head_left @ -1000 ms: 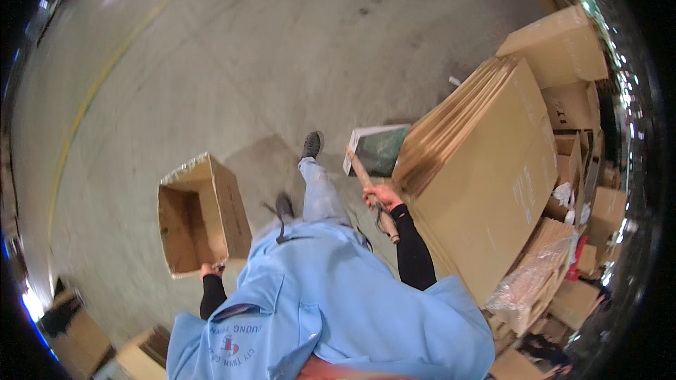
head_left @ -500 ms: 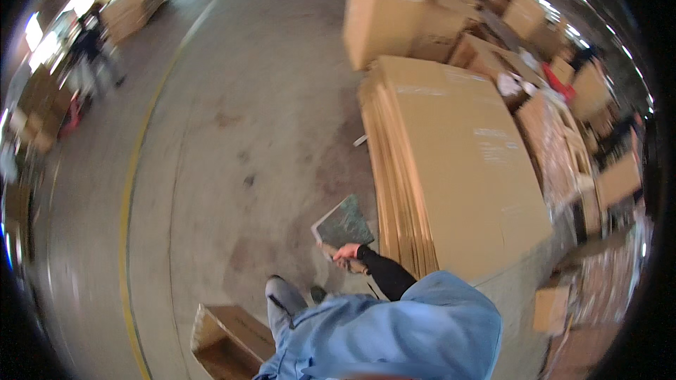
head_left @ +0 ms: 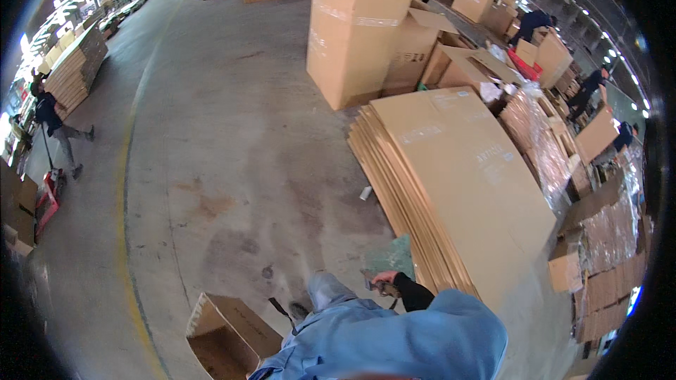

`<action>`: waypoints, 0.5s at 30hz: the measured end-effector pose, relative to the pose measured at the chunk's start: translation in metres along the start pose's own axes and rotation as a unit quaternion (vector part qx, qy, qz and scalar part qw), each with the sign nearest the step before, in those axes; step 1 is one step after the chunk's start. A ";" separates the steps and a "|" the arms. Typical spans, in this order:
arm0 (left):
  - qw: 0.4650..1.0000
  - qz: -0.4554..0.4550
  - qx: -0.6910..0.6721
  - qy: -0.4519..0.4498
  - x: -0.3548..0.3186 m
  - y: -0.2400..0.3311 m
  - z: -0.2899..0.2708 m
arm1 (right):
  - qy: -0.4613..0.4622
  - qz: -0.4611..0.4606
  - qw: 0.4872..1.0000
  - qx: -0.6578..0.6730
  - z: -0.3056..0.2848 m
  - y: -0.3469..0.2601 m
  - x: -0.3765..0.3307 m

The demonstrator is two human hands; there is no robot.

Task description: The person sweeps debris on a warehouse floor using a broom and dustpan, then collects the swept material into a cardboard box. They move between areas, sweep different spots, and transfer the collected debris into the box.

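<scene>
My right hand, below a black sleeve cuff, is closed around the lower end of a flat green panel that looks worn; its exact kind I cannot make out. The panel hangs low, just left of a stack of flattened cardboard boxes, and seems to overlap the stack's edge in view. My left hand does not show. At the lower left, near my legs, an open cardboard box stands on the floor. A dark strap sticks out by my blue jacket.
A tall open carton and other boxes stand beyond the stack. Plastic-wrapped goods lie to the right. On the left, a person is beside a red pallet jack, past a yellow floor line. Other people work at far right.
My view has shifted and sharpened. My right hand and the green panel now appear lower and farther right, closer to the stack's near end. The person at left has moved within view.
</scene>
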State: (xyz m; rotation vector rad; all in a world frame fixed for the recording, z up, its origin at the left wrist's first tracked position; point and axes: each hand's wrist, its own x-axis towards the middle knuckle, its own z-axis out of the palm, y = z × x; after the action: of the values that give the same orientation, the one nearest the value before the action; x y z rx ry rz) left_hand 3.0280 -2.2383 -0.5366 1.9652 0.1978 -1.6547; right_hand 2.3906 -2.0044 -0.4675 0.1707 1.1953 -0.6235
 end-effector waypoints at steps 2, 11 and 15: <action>1.000 -0.001 -0.019 0.002 0.012 0.037 0.031 | 0.049 -0.040 0.997 0.044 -0.002 -0.041 0.014; 0.989 -0.013 -0.145 0.013 0.038 0.196 0.235 | 0.051 -0.257 0.964 0.039 -0.001 -0.261 0.097; 0.977 -0.053 -0.208 0.005 0.027 0.276 0.340 | -0.008 -0.074 0.977 0.198 0.026 -0.445 0.095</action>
State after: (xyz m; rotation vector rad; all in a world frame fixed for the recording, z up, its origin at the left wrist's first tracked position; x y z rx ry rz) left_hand 2.8657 -2.6450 -0.5033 1.6669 0.6107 -1.5192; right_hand 2.1942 -2.4156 -0.4565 0.4137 1.0643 -0.9905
